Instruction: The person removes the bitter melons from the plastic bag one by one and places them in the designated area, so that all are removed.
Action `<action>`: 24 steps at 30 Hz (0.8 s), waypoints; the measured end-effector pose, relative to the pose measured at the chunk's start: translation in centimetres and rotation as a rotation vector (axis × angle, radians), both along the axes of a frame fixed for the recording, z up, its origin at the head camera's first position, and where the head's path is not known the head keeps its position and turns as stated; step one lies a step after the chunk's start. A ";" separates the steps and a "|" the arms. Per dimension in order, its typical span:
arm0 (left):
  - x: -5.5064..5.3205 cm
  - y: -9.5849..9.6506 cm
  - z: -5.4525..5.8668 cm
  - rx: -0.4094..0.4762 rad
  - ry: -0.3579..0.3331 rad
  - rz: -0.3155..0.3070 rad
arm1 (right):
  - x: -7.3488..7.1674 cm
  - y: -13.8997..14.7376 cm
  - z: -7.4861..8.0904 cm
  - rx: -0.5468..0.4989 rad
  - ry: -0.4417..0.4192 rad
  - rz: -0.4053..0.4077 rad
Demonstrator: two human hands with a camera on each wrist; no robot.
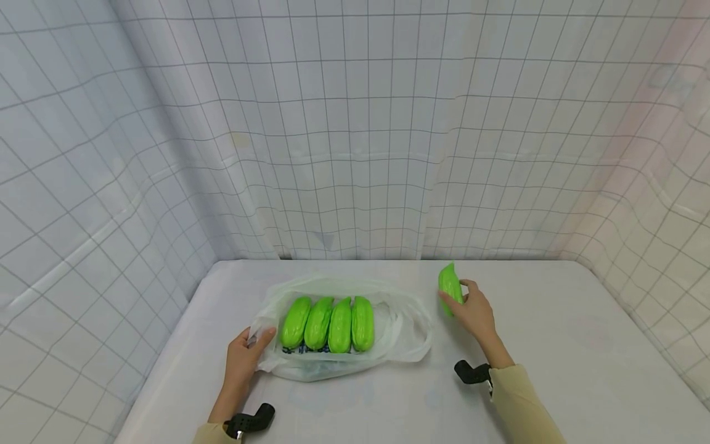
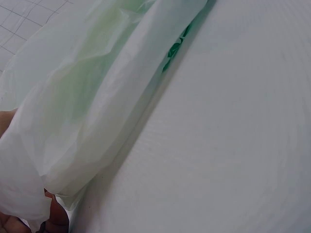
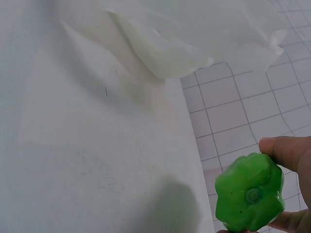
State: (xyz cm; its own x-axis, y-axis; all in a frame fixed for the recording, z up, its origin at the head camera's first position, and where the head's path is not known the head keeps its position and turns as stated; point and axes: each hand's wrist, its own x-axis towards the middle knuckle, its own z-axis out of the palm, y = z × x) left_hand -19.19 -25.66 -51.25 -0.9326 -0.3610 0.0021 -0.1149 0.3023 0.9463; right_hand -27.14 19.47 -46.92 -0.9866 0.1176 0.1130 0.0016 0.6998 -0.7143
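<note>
My right hand (image 1: 476,313) holds a glossy, lobed green pepper (image 1: 449,285) above the table, right of the bag. In the right wrist view the pepper (image 3: 250,193) shows its lobed end, with fingertips at its sides. My left hand (image 1: 242,359) pinches the left edge of a translucent white plastic bag (image 1: 310,372). Several similar green peppers (image 1: 340,327) lie side by side within the bag's open mouth. Beneath them, a dark blue pattern shows in part. The left wrist view has the bag (image 2: 112,97) covering most of the left fingers (image 2: 57,213).
The bag's loose handle part (image 1: 416,336) spreads to the right on the white table (image 1: 577,345). White grid-patterned curtains (image 1: 355,123) stand along the back and both sides. A black wrist camera (image 1: 471,372) sits on each wrist.
</note>
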 end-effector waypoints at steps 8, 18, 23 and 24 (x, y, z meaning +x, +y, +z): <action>0.1 0.1 0.0 0.007 0.009 0.004 | -0.5 0.2 -0.4 0.053 -0.025 0.005; 0.1 0.1 0.2 0.015 0.005 0.003 | -0.8 0.1 -0.8 0.097 -0.059 0.008; 0.2 0.1 0.2 0.014 0.000 0.004 | -0.8 -0.1 -1.2 0.102 -0.081 0.011; 0.2 0.1 0.2 0.014 -0.001 0.003 | -0.8 -0.1 -1.3 0.103 -0.083 0.010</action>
State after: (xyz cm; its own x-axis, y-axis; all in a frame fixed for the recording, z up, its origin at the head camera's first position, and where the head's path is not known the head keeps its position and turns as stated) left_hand -18.99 -25.53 -51.07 -0.9314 -0.3640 -0.0042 -0.1172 0.2889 0.9502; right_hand -27.93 19.40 -48.20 -0.9942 0.0992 0.0420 0.0500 0.7699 -0.6362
